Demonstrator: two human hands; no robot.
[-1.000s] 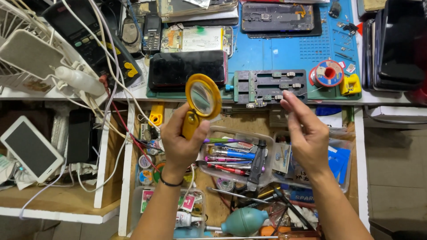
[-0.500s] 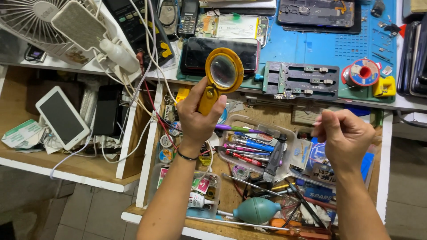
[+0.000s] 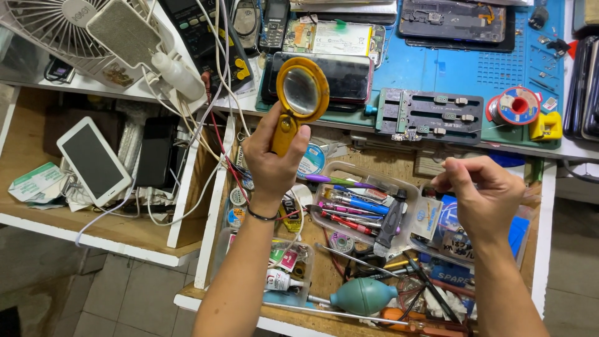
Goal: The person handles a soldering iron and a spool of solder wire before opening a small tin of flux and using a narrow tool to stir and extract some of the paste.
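While left hand (image 3: 274,163) gripped yellow magnifier (image 3: 298,100) raised above dark phone (image 3: 324,76), right hand (image 3: 483,198) was curled over open drawer (image 3: 374,299), contents unclear. Risk: lens bumping phone, or hand snagging loose tools (image 3: 352,206).

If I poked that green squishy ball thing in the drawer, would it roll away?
Probably not far. The teal rubber blower bulb looks rounded, so it might wobble, but its side nozzle and the tools crowding the drawer would likely stop it. It seems soft and light, so it would probably squash under a finger and spring back rather than break.
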